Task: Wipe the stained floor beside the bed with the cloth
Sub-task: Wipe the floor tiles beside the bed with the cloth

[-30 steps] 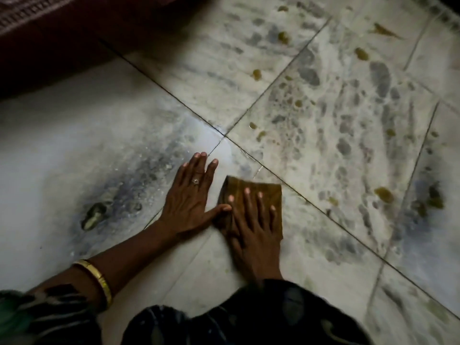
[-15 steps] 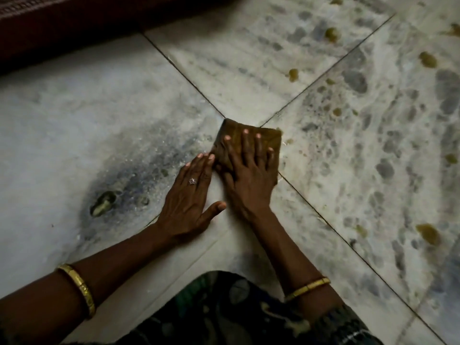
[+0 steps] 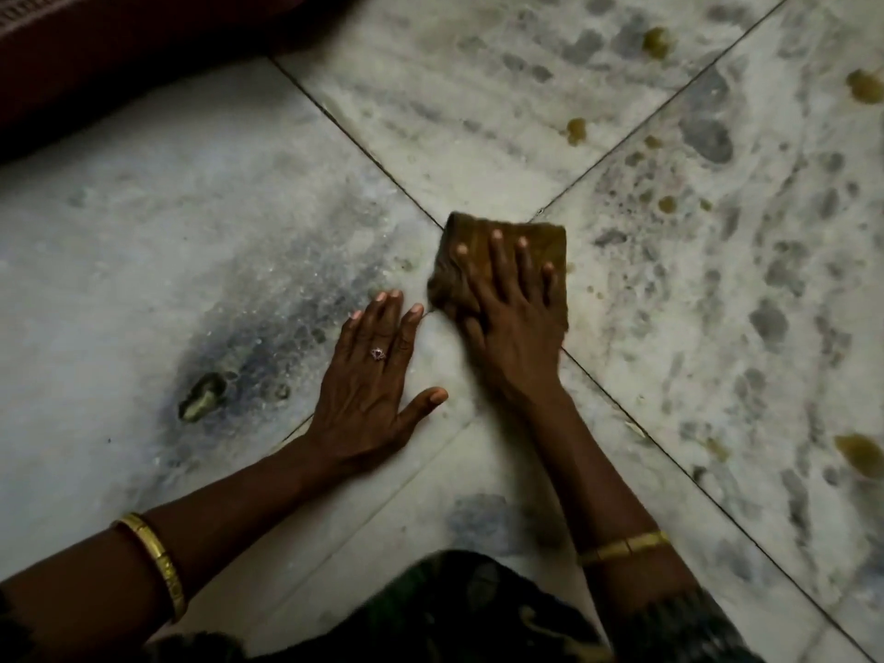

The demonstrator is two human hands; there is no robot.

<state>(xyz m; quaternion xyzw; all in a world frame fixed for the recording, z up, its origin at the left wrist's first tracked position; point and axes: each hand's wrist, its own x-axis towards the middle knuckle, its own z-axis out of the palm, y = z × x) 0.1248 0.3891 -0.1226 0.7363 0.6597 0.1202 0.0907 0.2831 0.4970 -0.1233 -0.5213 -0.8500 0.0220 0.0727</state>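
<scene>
Brown cloth [image 3: 502,260] is lying folded on the marble floor [image 3: 119,260], right where four tiles are meeting. The right hand [image 3: 514,318] is pressing it down with flat, spread fingers, not gripping it. The left hand [image 3: 373,385] is resting open on the tile just beside the cloth, palm down, and it is wearing a ring [image 3: 378,354]. Yellowish stains [image 3: 576,131] are showing on the tiles toward the far right corner. The dark red bed [image 3: 95,55] is lying along the far left edge.
</scene>
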